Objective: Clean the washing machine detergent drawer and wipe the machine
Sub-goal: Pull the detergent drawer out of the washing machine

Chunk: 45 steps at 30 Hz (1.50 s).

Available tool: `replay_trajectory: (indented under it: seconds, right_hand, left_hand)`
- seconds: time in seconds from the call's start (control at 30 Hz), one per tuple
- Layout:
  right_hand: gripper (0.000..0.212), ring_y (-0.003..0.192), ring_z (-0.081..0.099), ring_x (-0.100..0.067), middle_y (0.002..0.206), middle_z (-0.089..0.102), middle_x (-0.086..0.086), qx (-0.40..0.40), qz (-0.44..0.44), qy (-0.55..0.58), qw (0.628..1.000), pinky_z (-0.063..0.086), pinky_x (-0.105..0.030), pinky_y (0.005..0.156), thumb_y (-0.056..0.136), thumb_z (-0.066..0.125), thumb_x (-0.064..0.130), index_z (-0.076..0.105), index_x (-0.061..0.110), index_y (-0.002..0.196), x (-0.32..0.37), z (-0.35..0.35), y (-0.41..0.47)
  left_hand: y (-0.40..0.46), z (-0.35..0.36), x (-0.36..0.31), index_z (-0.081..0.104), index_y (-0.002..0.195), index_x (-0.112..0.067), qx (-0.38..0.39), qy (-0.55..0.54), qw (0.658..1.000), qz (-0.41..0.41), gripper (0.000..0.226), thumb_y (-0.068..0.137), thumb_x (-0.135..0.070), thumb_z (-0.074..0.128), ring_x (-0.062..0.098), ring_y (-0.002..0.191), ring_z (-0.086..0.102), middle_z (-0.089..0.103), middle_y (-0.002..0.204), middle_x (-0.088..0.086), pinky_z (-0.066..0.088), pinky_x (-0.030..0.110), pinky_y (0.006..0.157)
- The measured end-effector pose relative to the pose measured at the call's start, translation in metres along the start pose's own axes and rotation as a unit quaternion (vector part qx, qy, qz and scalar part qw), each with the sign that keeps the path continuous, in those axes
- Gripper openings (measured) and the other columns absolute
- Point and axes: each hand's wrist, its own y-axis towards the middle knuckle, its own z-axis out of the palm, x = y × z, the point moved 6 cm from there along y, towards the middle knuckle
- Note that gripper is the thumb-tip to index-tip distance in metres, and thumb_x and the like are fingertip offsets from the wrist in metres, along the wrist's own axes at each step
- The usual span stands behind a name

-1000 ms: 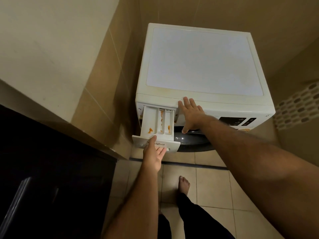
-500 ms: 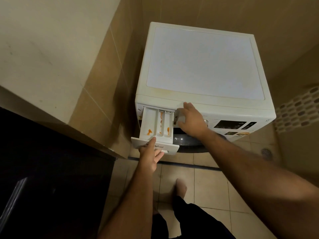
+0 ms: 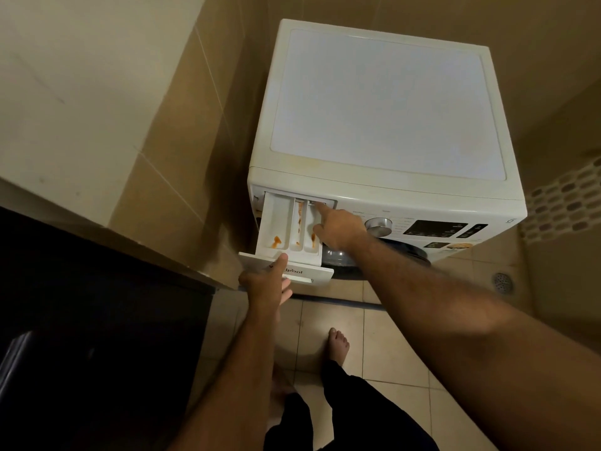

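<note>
The stained detergent drawer point(image 3: 287, 231) stood pulled out; the left hand point(image 3: 267, 284) gripped its front at 6 o'clock, the right hand point(image 3: 338, 227), forefinger outstretched, pressed its rear right compartment; a dial point(image 3: 379, 226) lay at 3 o'clock.

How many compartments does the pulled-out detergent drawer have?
3, side by side in the detergent drawer: wide left compartment, narrow middle compartment, right compartment, its back partly hidden by the right hand.

Drawer point(image 3: 286, 227) left of dial point(image 3: 378, 225)

Drawer point(image 3: 286, 229) rear inside washing machine point(image 3: 383, 102).
</note>
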Motion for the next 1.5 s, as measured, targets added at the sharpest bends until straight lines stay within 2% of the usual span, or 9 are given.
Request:
replay_trajectory:
  seconds: [0.2,0.47,0.6,0.77,0.87,1.0,1.13,1.3,1.5]
  right_hand:
    - [0.055,0.107,0.061,-0.031,0.119,0.065,-0.011,0.012,0.016,0.035,0.999,0.053,-0.044,0.089,0.096,0.045,0.035,0.031,0.025,0.148,0.006,0.007,0.004]
    - [0.058,0.122,0.053,-0.030,0.135,0.056,-0.011,0.079,0.044,0.025,0.996,0.048,-0.043,0.097,0.095,0.050,0.023,0.032,0.019,0.150,0.010,0.002,0.012]
    - [0.066,0.120,0.055,-0.031,0.135,0.056,-0.015,0.092,0.059,0.054,0.993,0.049,-0.043,0.095,0.094,0.050,0.015,0.023,0.021,0.154,0.011,0.010,0.011]
    - [0.081,0.112,0.058,-0.032,0.132,0.057,-0.021,0.086,0.067,0.106,0.988,0.048,-0.041,0.090,0.094,0.044,0.009,-0.003,0.029,0.157,0.014,0.023,-0.003]
    - [0.080,0.096,0.061,-0.028,0.118,0.063,-0.022,0.067,0.062,0.128,0.988,0.050,-0.042,0.090,0.097,0.041,0.010,-0.008,0.029,0.157,0.016,0.032,-0.015]
    - [0.090,0.074,0.062,-0.024,0.089,0.065,-0.016,0.034,0.061,0.153,0.986,0.054,-0.038,0.066,0.095,0.045,0.001,-0.017,0.029,0.154,0.020,0.045,-0.034]
    - [0.096,0.056,0.053,-0.017,0.066,0.055,-0.007,0.001,0.080,0.181,0.980,0.039,-0.026,0.047,0.093,0.046,-0.004,-0.030,0.014,0.150,0.026,0.057,-0.053]
    - [0.092,0.072,0.063,-0.024,0.085,0.063,-0.012,0.020,0.105,0.225,0.968,0.056,-0.038,0.068,0.093,0.046,-0.003,-0.024,0.008,0.152,0.028,0.085,-0.078]
    - [0.089,0.098,0.065,-0.029,0.114,0.064,-0.015,0.026,0.110,0.285,0.952,0.054,-0.045,0.089,0.094,0.048,0.004,-0.014,0.020,0.155,0.036,0.098,-0.106]
  left_hand:
    - [0.000,0.003,-0.004,0.028,0.125,-0.030,0.045,-0.001,0.999,0.023,0.064,0.084,-0.018,0.076,0.032,0.112,0.063,0.053,0.134,0.015,0.058,0.048,0.085]
    - [0.001,0.005,-0.006,0.029,0.123,-0.033,0.051,-0.016,0.998,0.040,0.062,0.085,-0.012,0.073,0.032,0.111,0.063,0.051,0.134,0.015,0.061,0.042,0.073]
    - [-0.003,0.007,-0.006,0.028,0.124,-0.032,0.050,-0.009,0.998,0.035,0.061,0.086,-0.011,0.072,0.032,0.109,0.063,0.051,0.133,0.015,0.060,0.041,0.074]
    - [-0.005,-0.001,0.000,0.027,0.126,-0.028,0.044,0.008,0.999,0.023,0.064,0.085,-0.011,0.073,0.032,0.112,0.062,0.050,0.134,0.014,0.055,0.051,0.091]
    - [-0.008,-0.006,0.006,0.027,0.131,-0.026,0.047,0.011,0.998,0.025,0.064,0.087,-0.011,0.071,0.032,0.111,0.063,0.050,0.135,0.016,0.056,0.049,0.090]
    - [-0.011,-0.013,0.013,0.019,0.143,-0.023,0.047,0.001,0.999,0.008,0.075,0.089,-0.009,0.068,0.032,0.111,0.063,0.051,0.133,0.017,0.057,0.045,0.088]
    - [-0.014,-0.030,0.024,0.025,0.137,-0.017,0.030,-0.002,1.000,-0.004,0.064,0.088,-0.004,0.064,0.030,0.106,0.065,0.053,0.127,0.018,0.058,0.038,0.082]
    - [-0.018,-0.057,0.051,0.033,0.132,-0.022,0.003,-0.006,1.000,0.003,0.055,0.088,0.000,0.058,0.031,0.103,0.066,0.056,0.127,0.016,0.061,0.035,0.069]
    - [-0.030,-0.085,0.071,0.037,0.132,-0.021,-0.018,-0.020,1.000,-0.001,0.053,0.088,0.003,0.052,0.032,0.098,0.067,0.058,0.123,0.016,0.061,0.035,0.066]
